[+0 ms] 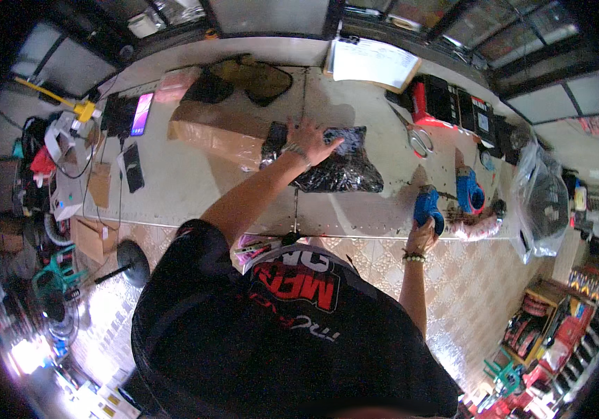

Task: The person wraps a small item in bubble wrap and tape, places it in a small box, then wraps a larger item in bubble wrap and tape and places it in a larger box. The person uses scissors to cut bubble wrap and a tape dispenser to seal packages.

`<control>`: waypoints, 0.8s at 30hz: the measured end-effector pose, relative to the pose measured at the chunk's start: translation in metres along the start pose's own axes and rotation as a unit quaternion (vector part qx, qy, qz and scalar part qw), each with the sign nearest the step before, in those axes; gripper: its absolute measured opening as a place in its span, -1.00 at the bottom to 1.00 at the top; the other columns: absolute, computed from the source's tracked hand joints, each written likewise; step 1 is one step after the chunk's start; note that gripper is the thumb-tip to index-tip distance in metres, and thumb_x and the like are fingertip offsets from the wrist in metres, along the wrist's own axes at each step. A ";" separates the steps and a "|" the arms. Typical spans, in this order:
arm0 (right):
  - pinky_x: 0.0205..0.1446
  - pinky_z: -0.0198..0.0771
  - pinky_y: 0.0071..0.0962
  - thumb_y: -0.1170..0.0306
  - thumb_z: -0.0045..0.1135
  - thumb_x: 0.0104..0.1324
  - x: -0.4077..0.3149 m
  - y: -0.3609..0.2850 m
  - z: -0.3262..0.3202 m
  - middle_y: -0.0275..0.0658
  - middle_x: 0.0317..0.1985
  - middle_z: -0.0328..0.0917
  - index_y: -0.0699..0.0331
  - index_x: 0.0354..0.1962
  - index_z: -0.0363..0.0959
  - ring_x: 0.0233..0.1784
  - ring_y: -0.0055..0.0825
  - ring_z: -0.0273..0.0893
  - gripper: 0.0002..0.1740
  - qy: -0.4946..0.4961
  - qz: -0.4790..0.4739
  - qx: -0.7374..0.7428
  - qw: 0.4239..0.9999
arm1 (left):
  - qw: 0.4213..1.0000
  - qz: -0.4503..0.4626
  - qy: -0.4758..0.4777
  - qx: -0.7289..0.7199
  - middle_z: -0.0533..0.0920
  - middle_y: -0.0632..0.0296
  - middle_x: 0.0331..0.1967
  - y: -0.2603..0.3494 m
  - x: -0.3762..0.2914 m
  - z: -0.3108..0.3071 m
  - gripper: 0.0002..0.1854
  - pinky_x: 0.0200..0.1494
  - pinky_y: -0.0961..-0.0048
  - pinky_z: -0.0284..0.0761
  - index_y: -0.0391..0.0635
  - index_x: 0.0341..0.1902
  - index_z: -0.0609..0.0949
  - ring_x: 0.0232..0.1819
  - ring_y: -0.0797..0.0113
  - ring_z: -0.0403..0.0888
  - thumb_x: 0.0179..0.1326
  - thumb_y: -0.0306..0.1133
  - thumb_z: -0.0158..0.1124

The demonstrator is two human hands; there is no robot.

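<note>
A package wrapped in glossy black plastic [344, 167] lies on the worktable [273, 209] in front of me. My left hand [312, 139] rests on its upper side with the fingers spread. A long brown cardboard box [215, 136] wrapped in clear film is just left of the package. Near the table's front edge, my right hand [423, 235] holds a blue tape dispenser [426, 204]. Another blue tape dispenser [468, 191] stands to its right on the table. Orange-handled scissors [419, 139] lie behind the dispensers.
A clipboard with papers [373, 63] stands at the back. Red and black boxes [435, 105] are at the back right, near a clear plastic bag [540, 199]. A lit phone [142, 114] and a dark phone [132, 167] lie at left.
</note>
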State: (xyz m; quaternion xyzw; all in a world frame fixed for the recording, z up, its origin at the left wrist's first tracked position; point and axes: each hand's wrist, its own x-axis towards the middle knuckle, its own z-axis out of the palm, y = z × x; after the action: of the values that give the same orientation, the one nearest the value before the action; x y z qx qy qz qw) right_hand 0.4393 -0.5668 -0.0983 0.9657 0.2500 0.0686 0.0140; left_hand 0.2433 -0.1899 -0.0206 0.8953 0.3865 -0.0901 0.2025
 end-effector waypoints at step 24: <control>-0.07 0.47 -0.41 0.28 0.07 0.35 -0.011 -0.208 -0.041 0.04 -0.15 0.61 0.35 0.30 0.22 -0.12 -0.30 0.61 -0.38 -0.127 -0.112 0.607 0.776 | 0.598 -0.026 0.299 -0.743 0.43 0.21 0.22 -0.195 -0.106 0.092 -0.29 0.11 0.29 0.47 -0.05 0.39 0.25 0.18 0.29 0.44 0.24 -0.12 0.30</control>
State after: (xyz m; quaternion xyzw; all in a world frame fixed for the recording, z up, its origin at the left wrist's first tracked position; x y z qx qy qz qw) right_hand 0.3241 -0.3905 -0.0723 0.7390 0.3420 -0.2226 -0.5360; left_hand 0.0278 -0.1786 -0.1268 0.4018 0.3817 0.4957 0.6687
